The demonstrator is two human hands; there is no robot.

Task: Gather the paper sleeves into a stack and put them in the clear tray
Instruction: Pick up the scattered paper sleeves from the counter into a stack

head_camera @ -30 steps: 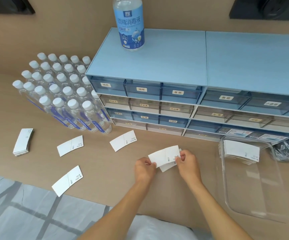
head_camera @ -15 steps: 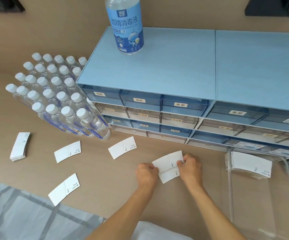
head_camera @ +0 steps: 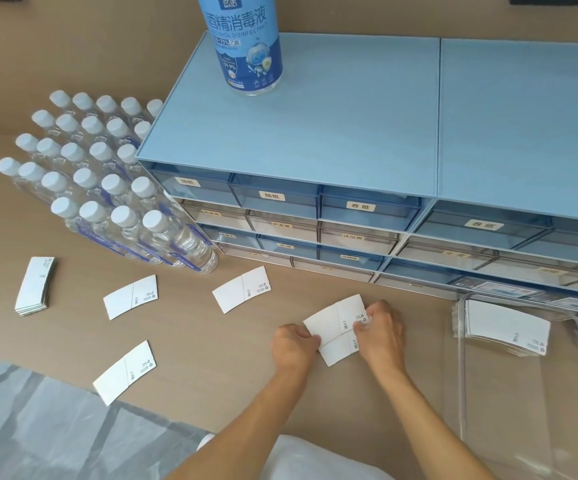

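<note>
Three single paper sleeves (head_camera: 130, 297) lie loose toward the tabletop's left edge, two more sit between two hands (head_camera: 293, 344), and there are two sleeve stacks (head_camera: 35, 285). One disinfectant bottle (head_camera: 246, 46). Two blue drawer cabinets (head_camera: 291, 140). One clear tray (head_camera: 523, 410).

Both hands meet over two white paper sleeves on a brown table (head_camera: 183, 344). The left hand (head_camera: 292, 344) pinches the left end of the pair, and the right hand (head_camera: 381, 332) grips the right end. The upper sleeve (head_camera: 332, 318) overlaps the lower sleeve (head_camera: 337, 351), both tilted.

Three single sleeves lie flat and apart to the left: one near the drawers (head_camera: 241, 293), one further left (head_camera: 130, 296), one nearer the table's edge (head_camera: 124, 373). A small stack of sleeves (head_camera: 35, 285) lies at the far left.

A clear tray (head_camera: 523, 410) sits on the right with a stack (head_camera: 505, 327) inside its far end. Behind stand a blue drawer cabinet (head_camera: 315, 133), a disinfectant bottle (head_camera: 244, 43) on top of it, and a block of capped water bottles (head_camera: 100, 178).
</note>
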